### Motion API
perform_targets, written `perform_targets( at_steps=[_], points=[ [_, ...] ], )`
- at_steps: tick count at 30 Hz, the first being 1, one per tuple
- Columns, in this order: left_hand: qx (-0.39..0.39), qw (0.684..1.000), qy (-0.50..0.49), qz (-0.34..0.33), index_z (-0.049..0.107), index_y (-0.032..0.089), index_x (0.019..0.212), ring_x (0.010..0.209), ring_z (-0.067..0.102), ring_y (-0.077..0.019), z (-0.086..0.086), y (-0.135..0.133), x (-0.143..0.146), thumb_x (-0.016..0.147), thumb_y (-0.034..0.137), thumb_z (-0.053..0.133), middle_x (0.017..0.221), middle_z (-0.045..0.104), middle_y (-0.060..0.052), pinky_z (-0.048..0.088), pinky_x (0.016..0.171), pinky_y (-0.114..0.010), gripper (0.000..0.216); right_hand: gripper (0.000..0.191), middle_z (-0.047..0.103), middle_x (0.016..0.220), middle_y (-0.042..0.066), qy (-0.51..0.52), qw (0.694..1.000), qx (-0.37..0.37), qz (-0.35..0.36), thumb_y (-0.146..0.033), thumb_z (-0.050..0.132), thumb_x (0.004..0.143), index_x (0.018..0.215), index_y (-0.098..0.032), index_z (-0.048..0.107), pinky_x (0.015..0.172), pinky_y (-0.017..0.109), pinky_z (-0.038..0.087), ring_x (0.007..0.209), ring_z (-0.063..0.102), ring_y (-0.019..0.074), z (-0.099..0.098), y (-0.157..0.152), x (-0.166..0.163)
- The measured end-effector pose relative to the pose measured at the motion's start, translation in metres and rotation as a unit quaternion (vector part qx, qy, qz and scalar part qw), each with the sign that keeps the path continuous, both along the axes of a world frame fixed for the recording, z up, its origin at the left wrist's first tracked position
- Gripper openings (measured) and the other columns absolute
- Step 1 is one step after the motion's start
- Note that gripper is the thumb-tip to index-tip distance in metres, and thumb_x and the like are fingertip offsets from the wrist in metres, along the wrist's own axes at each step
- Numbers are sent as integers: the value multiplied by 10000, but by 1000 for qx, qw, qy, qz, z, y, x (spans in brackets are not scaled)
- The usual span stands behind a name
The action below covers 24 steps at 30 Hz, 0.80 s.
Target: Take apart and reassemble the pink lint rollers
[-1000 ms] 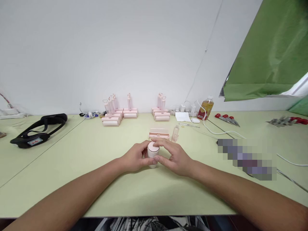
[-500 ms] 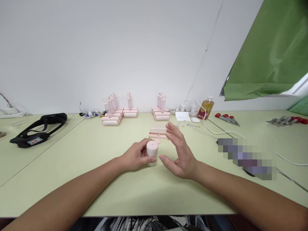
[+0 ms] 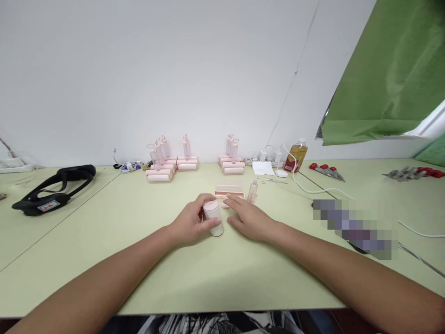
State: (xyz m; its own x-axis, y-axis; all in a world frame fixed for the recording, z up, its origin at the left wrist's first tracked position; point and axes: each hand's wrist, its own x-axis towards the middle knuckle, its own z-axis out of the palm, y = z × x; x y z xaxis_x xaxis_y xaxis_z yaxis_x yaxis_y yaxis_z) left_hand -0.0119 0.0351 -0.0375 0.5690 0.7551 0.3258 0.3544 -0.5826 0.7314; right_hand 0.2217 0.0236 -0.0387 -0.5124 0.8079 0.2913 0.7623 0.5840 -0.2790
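My left hand (image 3: 191,221) is wrapped round a white lint roller roll (image 3: 213,221) with a pink end face on top. The roll leans slightly to the left, low over the table. My right hand (image 3: 252,218) is stretched out flat, thumb apart from the fingers. Its fingertips reach a small round pink cap (image 3: 225,204) on the table; whether they touch it I cannot tell. Just beyond them lies a pink lint roller cover (image 3: 229,189), partly hidden by my fingers. A clear pink handle (image 3: 252,192) stands upright behind my right hand.
Several assembled pink lint rollers (image 3: 160,175) line the wall. A drink bottle (image 3: 296,155), white cables and tweezers (image 3: 273,180) are at the back right. Red-handled tools (image 3: 327,171) lie farther right, near a blurred object (image 3: 352,229). A black strap headset (image 3: 55,190) lies at left.
My right hand has lowered from its raised pose and reached forward to the pink cap. The roll in my left hand has shifted a little left and tilted. The clear handle has come into view.
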Motion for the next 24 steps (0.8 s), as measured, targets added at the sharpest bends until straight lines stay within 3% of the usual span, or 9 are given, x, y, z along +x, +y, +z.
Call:
perform_targets(
  at_steps=[3, 7, 10, 15, 19, 24],
  points=[
    [-18, 999, -12, 35, 423, 233, 1062, 757, 544, -150, 6, 2, -4, 796, 462, 658, 963, 593, -10, 428, 622, -266, 423, 297, 632, 1131, 132, -66, 997, -28, -7, -328, 503, 903, 1133, -171, 605, 889, 447, 440, 1070, 551, 297, -4, 5, -2],
    [-19, 999, 39, 32, 426, 234, 978, 726, 536, -153, 17, 9, -15, 744, 453, 698, 894, 591, 10, 409, 608, -266, 420, 152, 592, 996, 90, -50, 997, -43, -40, -315, 535, 885, 856, -181, 602, 727, 327, 432, 869, 556, 214, -1, 2, -5],
    [-20, 992, 123, 5, 503, 228, 961, 735, 537, -163, 25, 11, -22, 738, 444, 684, 861, 592, 10, 403, 628, -271, 360, 111, 566, 1033, 79, -29, 998, -39, -46, -296, 563, 868, 884, -186, 566, 683, 294, 402, 845, 540, 189, -1, 1, -7],
    [-32, 971, 234, -32, 608, 250, 1096, 893, 596, -234, 30, 4, -20, 687, 456, 705, 1053, 646, -38, 426, 729, -308, 469, 106, 583, 940, 65, -51, 997, -44, -36, -250, 515, 899, 966, -184, 563, 665, 287, 363, 831, 541, 196, -2, 5, -8],
    [-20, 952, 306, -18, 652, 249, 1022, 806, 613, -252, 30, -2, -16, 739, 450, 637, 942, 676, -48, 403, 654, -319, 348, 120, 564, 922, 73, -71, 996, -47, -33, -215, 483, 904, 927, -172, 592, 605, 274, 334, 727, 528, 168, 1, 4, -7],
    [-18, 959, 282, 13, 609, 240, 1017, 799, 600, -249, 30, -1, -16, 734, 480, 629, 954, 662, -47, 389, 630, -309, 372, 89, 559, 889, 72, -78, 995, -50, -39, -219, 519, 876, 850, -165, 585, 558, 268, 304, 644, 489, 142, 6, 1, -5]
  ],
)
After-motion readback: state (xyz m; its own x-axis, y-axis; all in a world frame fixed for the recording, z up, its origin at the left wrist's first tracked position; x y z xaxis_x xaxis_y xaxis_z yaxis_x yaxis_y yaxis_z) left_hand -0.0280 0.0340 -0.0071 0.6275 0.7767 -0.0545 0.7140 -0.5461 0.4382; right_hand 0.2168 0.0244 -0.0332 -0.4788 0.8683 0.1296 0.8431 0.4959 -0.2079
